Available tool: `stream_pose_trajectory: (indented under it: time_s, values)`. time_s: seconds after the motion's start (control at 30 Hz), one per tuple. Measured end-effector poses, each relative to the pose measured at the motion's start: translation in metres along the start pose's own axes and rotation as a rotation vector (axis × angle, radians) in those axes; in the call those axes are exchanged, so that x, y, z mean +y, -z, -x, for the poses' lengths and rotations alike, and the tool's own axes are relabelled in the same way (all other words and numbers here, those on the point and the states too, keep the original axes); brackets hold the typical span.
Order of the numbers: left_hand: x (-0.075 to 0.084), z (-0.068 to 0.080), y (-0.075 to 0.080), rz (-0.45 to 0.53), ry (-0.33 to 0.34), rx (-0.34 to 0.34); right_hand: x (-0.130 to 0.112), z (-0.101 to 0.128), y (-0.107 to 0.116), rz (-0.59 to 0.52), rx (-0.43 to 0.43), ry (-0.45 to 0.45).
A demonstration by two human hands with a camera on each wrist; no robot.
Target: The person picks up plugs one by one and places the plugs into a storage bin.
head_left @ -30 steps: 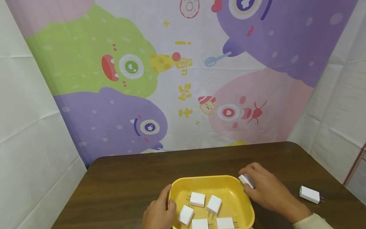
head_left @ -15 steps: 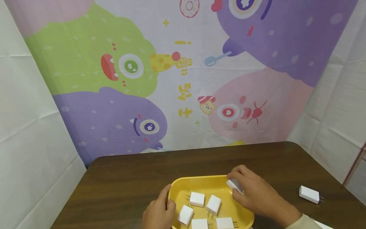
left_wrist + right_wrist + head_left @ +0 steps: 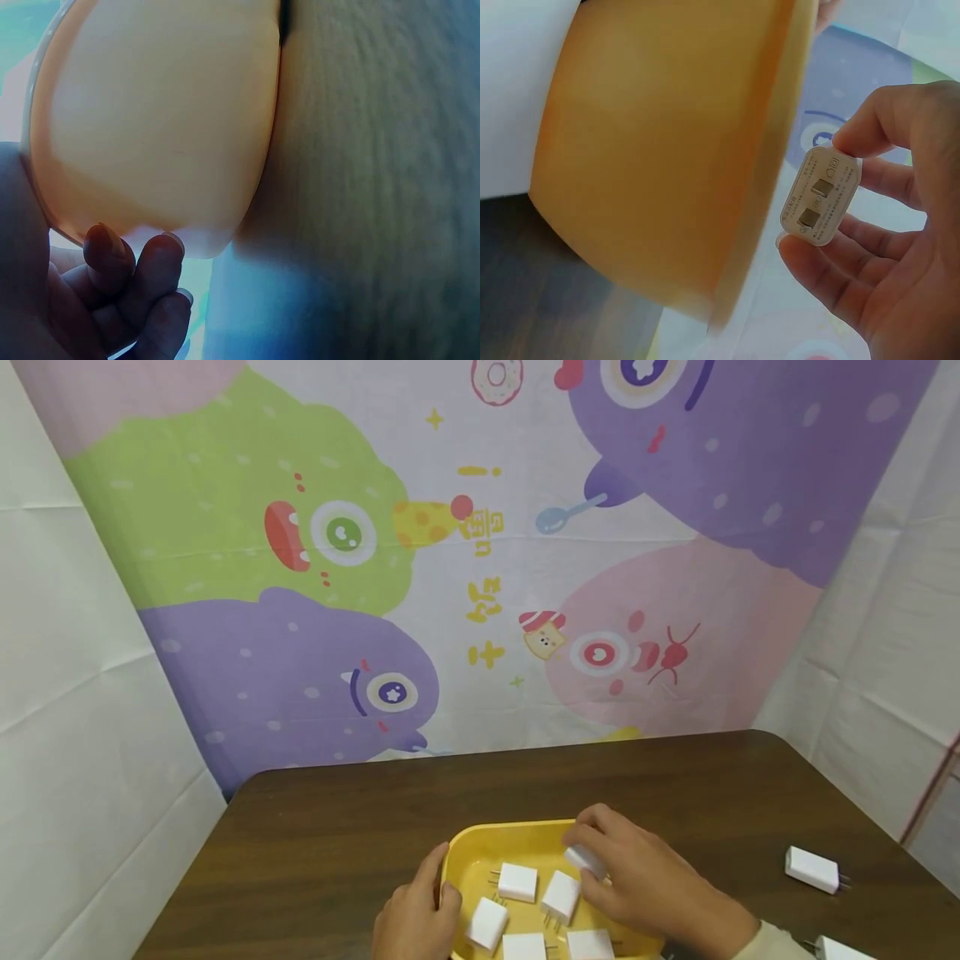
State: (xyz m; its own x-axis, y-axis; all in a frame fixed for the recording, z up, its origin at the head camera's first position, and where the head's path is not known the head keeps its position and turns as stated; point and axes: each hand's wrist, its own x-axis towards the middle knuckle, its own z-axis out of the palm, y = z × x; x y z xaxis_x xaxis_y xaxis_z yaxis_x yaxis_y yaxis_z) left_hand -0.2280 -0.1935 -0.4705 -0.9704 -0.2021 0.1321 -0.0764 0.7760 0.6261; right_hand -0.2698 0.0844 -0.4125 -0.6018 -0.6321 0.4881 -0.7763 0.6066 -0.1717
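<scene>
A yellow plastic basin (image 3: pixel 517 829) stands on the dark table, with several white charger plugs (image 3: pixel 517 882) lying inside it, metal prongs showing on them. My left hand (image 3: pixel 420 906) holds the basin's left side; in the left wrist view its fingers (image 3: pixel 161 262) curl against the outer wall. Over the basin's right part, my right hand (image 3: pixel 637 877) pinches another white charger plug (image 3: pixel 585 862) between thumb and fingers. That plug's prong end (image 3: pixel 821 196) faces the right wrist camera, outside the basin's rim in that view.
To the right of the basin, one white charger plug (image 3: pixel 812 870) lies on the wooden table (image 3: pixel 337 835). Another charger plug (image 3: pixel 838 949) shows partly at the bottom edge, near the right sleeve (image 3: pixel 768 943). A cartoon-printed cloth (image 3: pixel 480 710) hangs behind the table.
My right hand has moved left with the charger plug, from beside the basin's right rim to over its inside. The left hand and the basin have stayed in place.
</scene>
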Motion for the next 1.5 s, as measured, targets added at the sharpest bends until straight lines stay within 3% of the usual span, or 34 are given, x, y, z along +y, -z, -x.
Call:
stream_pose_trajectory:
  time_s: [0.23,0.57,0.83,1.5]
  values:
    - [-0.001,-0.001,0.001,-0.002,-0.011,0.007,-0.004,-0.002,-0.005,-0.05,-0.059,0.027]
    - [-0.002,0.0,0.001,-0.005,-0.031,0.029,-0.011,0.001,-0.013,-0.028,-0.124,0.077]
    - [-0.001,0.0,0.003,0.001,-0.032,0.023,-0.011,0.003,-0.019,-0.098,-0.206,0.09]
    - [-0.002,0.0,0.0,-0.004,-0.028,0.032,-0.011,0.007,-0.024,-0.203,-0.25,0.102]
